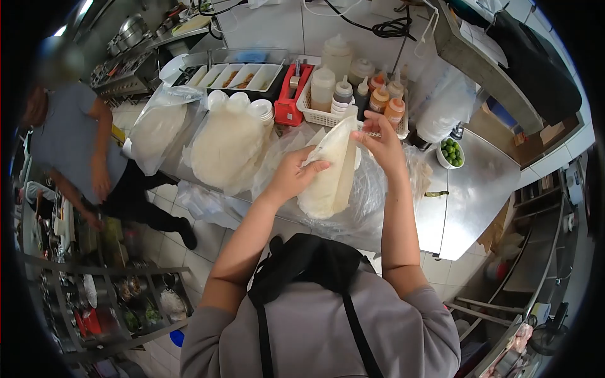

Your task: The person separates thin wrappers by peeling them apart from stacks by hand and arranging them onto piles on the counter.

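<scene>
A bent stack of pale flour tortillas (332, 170) is held up above the counter in front of me. My left hand (293, 176) grips its left side, with the thumb over the front face. On the upper right edge, my right hand (383, 143) pinches the tortillas between thumb and fingers. Beneath them lies crumpled clear plastic (372, 195). To the left, more tortillas rest in a pile (228, 146) on the counter, and a further bag of tortillas (159, 129) lies beyond that pile. How many tortillas I hold cannot be made out.
A white basket (324, 118) of sauce bottles stands behind my hands, beside a red device (291, 97). White food tubs (263, 77) sit at the back left. At right is a bowl of limes (450, 154) on the steel counter (482, 189). Another person (79, 132) stands at left.
</scene>
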Available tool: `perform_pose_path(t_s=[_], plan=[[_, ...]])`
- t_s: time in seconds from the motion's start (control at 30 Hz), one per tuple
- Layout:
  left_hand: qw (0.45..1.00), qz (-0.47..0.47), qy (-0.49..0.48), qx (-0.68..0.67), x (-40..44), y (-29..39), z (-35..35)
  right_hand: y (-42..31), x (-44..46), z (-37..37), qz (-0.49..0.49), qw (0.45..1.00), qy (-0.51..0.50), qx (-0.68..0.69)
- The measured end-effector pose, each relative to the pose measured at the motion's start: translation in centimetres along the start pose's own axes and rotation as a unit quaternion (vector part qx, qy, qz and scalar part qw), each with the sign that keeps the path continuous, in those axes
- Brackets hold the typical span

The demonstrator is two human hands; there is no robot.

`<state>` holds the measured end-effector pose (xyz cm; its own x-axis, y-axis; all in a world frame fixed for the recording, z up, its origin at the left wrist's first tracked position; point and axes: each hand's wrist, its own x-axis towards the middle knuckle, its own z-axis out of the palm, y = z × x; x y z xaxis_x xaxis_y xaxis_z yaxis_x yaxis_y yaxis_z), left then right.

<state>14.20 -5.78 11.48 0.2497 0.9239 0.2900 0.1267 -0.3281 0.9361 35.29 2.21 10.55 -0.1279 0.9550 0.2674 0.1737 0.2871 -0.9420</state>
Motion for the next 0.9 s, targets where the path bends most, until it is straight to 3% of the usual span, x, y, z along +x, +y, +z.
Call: perform_pose_path(t_s=[0.03, 0.13, 0.4, 0.5, 0.57, 0.6, 0.67, 0.73, 0.87, 0.9], plan=[[1.000, 0.002, 0.001, -0.014, 0.0, 0.0, 0.0, 0.2, 0.5, 0.3, -0.045, 0.998, 0.031, -0.043], [0.999, 0.004, 0.008, -0.045, -0.2, -0.3, 0.0, -0.1, 1.4, -0.7, 0.014, 0.986, -0.130, 0.108], [0.994, -0.012, 0.051, -0.097, -0.8, 0.8, -0.7, -3.2, -0.3, 0.7, -0.003, 0.996, -0.069, 0.055], [0.987, -0.019, -0.022, -0.160, 0.2, 3.4, -2.1, -6.1, -1.7, 1.8, -0.068, 0.996, -0.053, -0.005], [0.996, -0.023, -0.004, 0.081, 0.7, 4.5, -1.9, -8.3, -2.6, 2.8, -0.123, 0.988, -0.035, -0.081], [0.979, -0.023, 0.006, 0.202, 0.9, 5.4, -1.7, -8.7, -2.7, 3.0, -0.161, 0.983, -0.013, -0.092], [0.970, -0.041, 0.024, 0.237, 1.1, 6.8, -1.1, -9.4, -2.7, 3.3, -0.237, 0.964, 0.032, -0.114], [0.961, -0.086, 0.037, 0.258, 1.5, 6.0, -1.1, -9.4, -1.9, 1.6, -0.225, 0.958, 0.115, -0.136], [0.986, -0.052, 0.100, 0.124, 0.2, 3.6, -1.9, -7.7, -1.5, -4.4, -0.155, 0.926, 0.291, -0.184], [0.988, -0.061, 0.099, 0.097, -0.1, 2.8, -2.4, -6.2, -1.5, -6.4, -0.166, 0.929, 0.295, -0.148]])
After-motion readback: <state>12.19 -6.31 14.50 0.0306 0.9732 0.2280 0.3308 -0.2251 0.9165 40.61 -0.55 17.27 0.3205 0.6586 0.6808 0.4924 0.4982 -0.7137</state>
